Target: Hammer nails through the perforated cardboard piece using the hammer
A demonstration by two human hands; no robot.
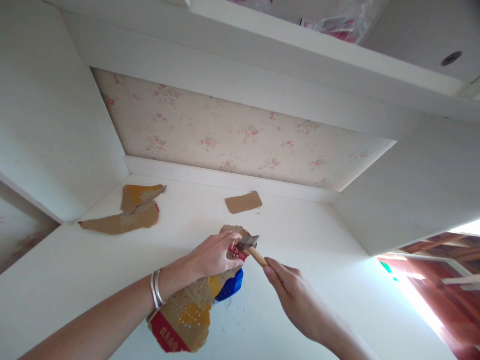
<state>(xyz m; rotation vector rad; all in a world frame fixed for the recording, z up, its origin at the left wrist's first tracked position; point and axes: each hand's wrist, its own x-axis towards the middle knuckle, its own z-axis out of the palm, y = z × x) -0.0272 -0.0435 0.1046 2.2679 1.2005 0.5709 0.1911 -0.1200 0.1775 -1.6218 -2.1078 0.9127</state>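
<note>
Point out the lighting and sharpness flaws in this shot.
Head view: harsh glare washes out part of the red-brown surface at lower right; head view: the hammer head looks slightly smeared, perhaps from motion; head view: shadows on the white tabletop are faint and soft-edged.

Left fingers (229, 238) on hole-dotted cardboard (193, 316); right fingers (275, 270) grip wooden-handled hammer (248, 243)

wooden-handled hammer (257, 256) over hole-riddled cardboard (193, 296)

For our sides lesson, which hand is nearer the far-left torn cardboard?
Left: the left hand, on perforated cardboard, is right of the torn cardboard; the right hand, gripping the hammer, is farther right.
</note>
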